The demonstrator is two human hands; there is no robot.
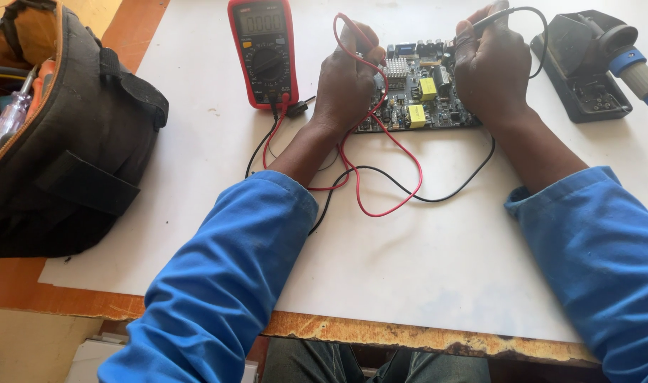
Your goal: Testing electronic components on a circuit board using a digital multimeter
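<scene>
Head view, looking down on a white worktop. Circuit board lies flat at the far middle, between both hands. Left hand is closed around the red probe, tip pointing down at the board's left edge; contact point is hidden behind the fingers. Right hand pinches the black probe near the board's upper right corner; its tip is also out of sight. Red lead and black lead loop across the worktop back to the red multimeter, which stands just left of the board. Its display is too small to read.

Judgement: a measurement across two board points is under way. Next move calls for steady tips and a glance at the meter.

Soldering iron stand sits at right, open tool bag at left.
</scene>
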